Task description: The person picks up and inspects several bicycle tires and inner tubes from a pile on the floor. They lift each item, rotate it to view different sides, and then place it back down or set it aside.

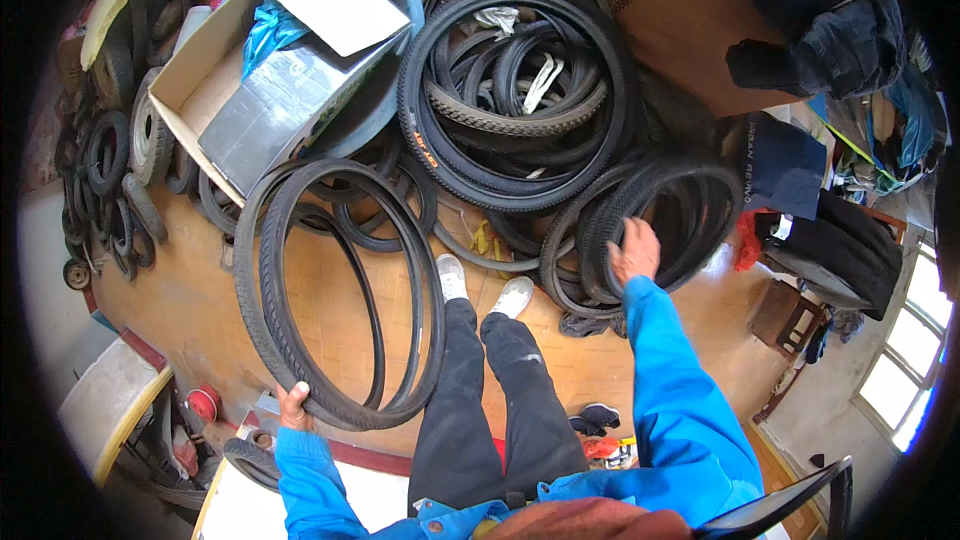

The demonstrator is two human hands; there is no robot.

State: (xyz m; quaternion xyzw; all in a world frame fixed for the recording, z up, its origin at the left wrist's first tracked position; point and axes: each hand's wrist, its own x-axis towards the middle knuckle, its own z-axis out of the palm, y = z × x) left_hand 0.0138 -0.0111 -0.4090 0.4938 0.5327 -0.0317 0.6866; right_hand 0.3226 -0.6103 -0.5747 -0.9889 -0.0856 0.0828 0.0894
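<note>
My left hand, at the lower left, grips two black bicycle tires by their lower rim, its thumb showing on the near side. The pair stands tilted over the floor, left of my legs. On the right, my right hand touches the near edge of a group of upright bicycle tires; its fingertips are partly lost against the dark rubber, so its hold is unclear. Between and beyond my hands lies a large pile of tires, with a tire with orange lettering on top.
An open cardboard box sits on a blue tub at the upper left. Many small tires line the left wall. A dark paper bag and a wooden stool stand at the right. Black shoes lie near my legs.
</note>
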